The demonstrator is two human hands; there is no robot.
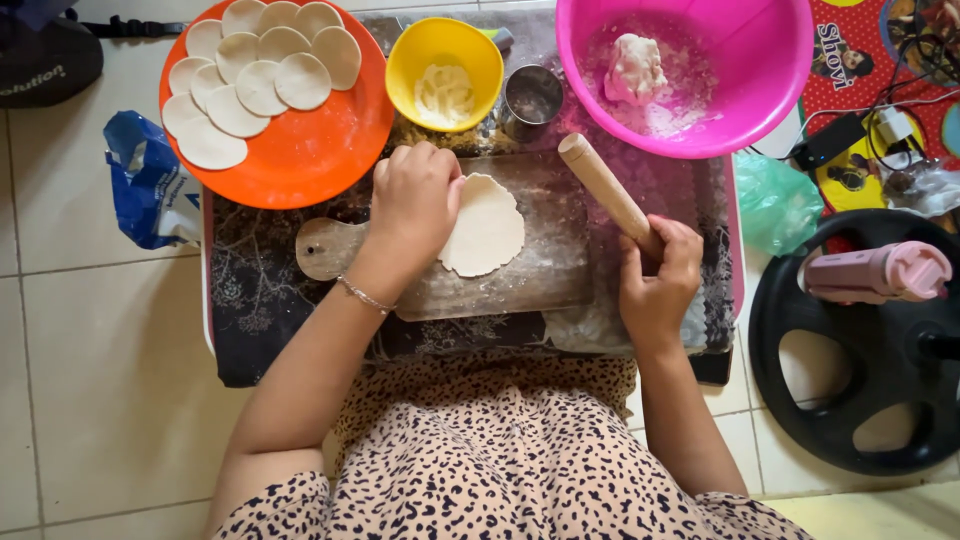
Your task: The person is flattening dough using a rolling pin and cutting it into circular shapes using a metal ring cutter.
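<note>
A flattened round of pale dough lies on a wooden board with a handle at the left. My left hand rests on the dough's left edge, fingers curled over it. My right hand grips the lower end of a wooden rolling pin, which slants up and left over the board's right side, off the dough.
An orange plate with several rolled dough discs sits at the back left. A yellow bowl of flour, a small metal cup and a pink basin holding a dough lump line the back. A black ring stand lies at right.
</note>
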